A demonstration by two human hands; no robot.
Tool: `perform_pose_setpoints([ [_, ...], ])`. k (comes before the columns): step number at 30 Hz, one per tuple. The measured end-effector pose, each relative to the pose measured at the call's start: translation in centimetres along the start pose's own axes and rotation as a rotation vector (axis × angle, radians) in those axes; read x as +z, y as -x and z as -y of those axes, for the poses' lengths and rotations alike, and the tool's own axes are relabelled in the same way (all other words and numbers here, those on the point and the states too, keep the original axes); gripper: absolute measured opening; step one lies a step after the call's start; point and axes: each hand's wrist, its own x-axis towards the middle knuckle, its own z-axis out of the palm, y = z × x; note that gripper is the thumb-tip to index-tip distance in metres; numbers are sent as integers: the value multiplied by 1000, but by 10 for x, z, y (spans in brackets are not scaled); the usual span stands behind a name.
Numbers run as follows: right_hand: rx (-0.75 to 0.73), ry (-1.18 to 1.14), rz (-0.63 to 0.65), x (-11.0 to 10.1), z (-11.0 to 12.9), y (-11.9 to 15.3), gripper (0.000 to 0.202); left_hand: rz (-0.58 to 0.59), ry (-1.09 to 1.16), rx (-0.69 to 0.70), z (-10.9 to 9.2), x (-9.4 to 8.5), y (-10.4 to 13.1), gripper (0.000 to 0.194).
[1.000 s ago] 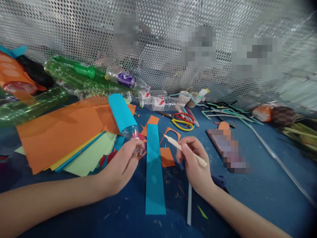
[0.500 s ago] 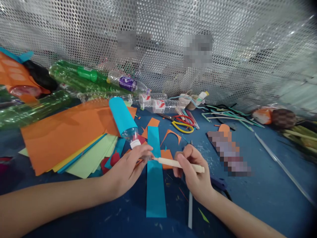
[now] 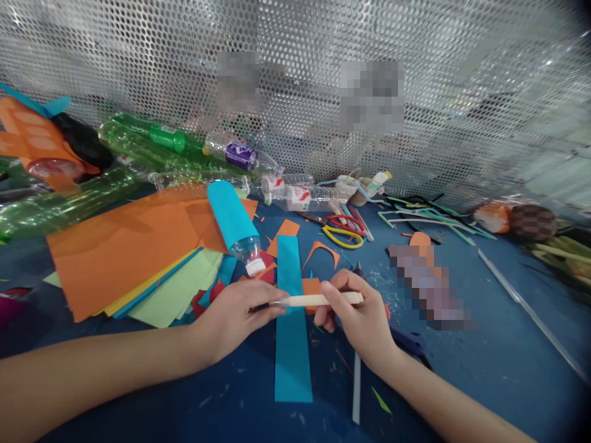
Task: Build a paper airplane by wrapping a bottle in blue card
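My right hand (image 3: 362,317) is closed around a cream marker pen (image 3: 305,300), which lies level and points left. My left hand (image 3: 233,314) pinches the pen's greyish see-through cap (image 3: 279,302), now over the tip end of the marker. Whether the cap is fully seated I cannot tell. Below both hands a long blue paper strip (image 3: 293,363) runs away from me on the table. Just beyond my left hand lies a small plastic bottle (image 3: 233,218) wrapped in blue paper, its white cap toward me.
Coloured paper sheets (image 3: 124,252) are stacked at the left. Green bottles (image 3: 152,144) and clear bottles (image 3: 318,197) lie along the perforated metal screen (image 3: 295,80). Scissors (image 3: 341,229), orange scraps (image 3: 321,252), a glue gun (image 3: 409,341) and thin sticks (image 3: 429,218) lie around the blue table (image 3: 498,357).
The marker has moved left, and its bare tip has gone into the cap held by my left hand. The view has shifted slightly.
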Motion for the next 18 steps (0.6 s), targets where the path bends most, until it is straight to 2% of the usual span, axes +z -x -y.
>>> perform_pose_setpoints([
  [5, 34, 6, 4, 3, 2, 0, 35, -44, -130, 73, 5, 5, 5, 31],
  [11, 17, 47, 25, 5, 3, 2, 36, -50, -134, 119, 2, 5, 4, 34],
  [15, -26, 175, 53, -2, 14, 0, 37, 5, -82, 25, -2, 4, 1, 21],
  [18, -154, 339, -115, -15, 25, -9, 36, -26, -16, -82, -2, 6, 1, 31],
])
